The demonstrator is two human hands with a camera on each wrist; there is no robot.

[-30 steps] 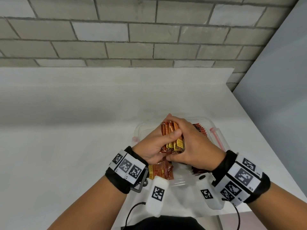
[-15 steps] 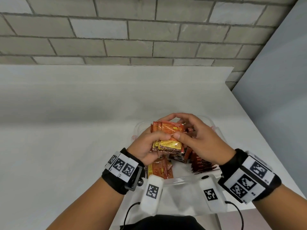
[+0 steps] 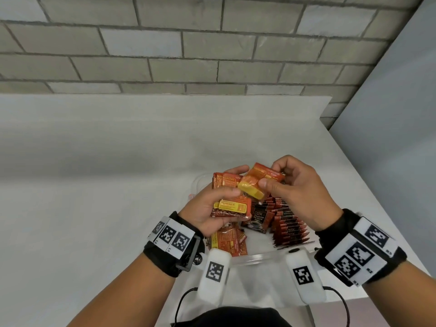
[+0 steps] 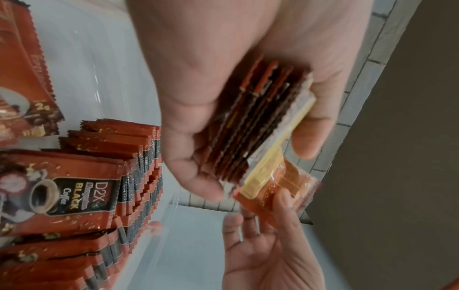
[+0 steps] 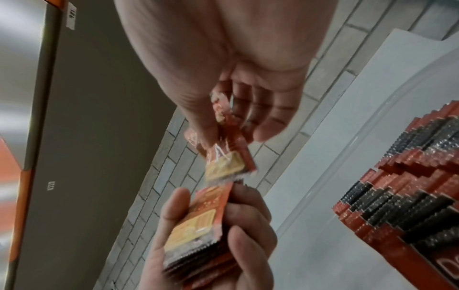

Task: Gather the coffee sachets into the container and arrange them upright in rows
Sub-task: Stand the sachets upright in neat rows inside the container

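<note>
At six o'clock in the head view, nearest to the person, is the front wall of the clear container. Inside it, at about seven o'clock, a few loose sachets lie flat; I see two or three, not more exactly. At five o'clock one row of upright sachets stands along the right side, too many and too close to count, and one black coffee sachet leans against this row.

Above the container, the left hand grasps a stack of sachets between thumb and fingers; the left wrist view shows about six edges. The right hand pinches a single sachet with thumb and fingertips, touching the top of the stack.

I judge the step is squaring a handful before it goes in the container. The next move probably calls for putting this one sachet in the same direction as the others, then lowering the stack on its edge beside the standing row, without pushing the row over.
</note>
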